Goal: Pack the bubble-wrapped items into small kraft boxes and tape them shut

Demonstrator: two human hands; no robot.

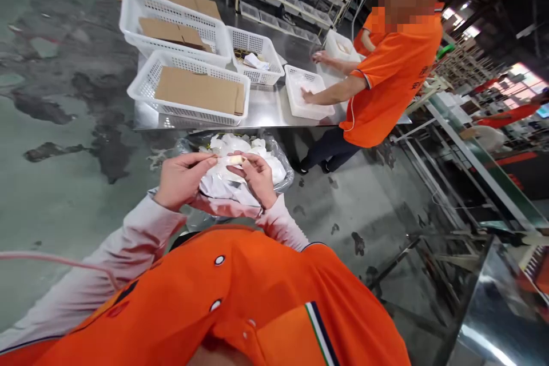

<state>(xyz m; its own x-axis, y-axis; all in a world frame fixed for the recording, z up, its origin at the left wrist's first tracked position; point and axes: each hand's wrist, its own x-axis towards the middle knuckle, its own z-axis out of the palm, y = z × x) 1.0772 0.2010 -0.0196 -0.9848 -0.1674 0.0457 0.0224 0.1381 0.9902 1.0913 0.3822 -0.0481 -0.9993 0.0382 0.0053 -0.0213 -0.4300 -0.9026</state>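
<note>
Cream-coloured short piece: clamped at its right end by the right hand, long axis crosswise between both hands.
The right grip is nearer, thumb and fingers closed on the piece. The left hand is off the opposite end, thumb and forefinger close together; whether they pinch anything cannot be told. The piece is on the wearer's side of the metal tabletop's near edge, above crumpled white material in a plastic bag.
</note>
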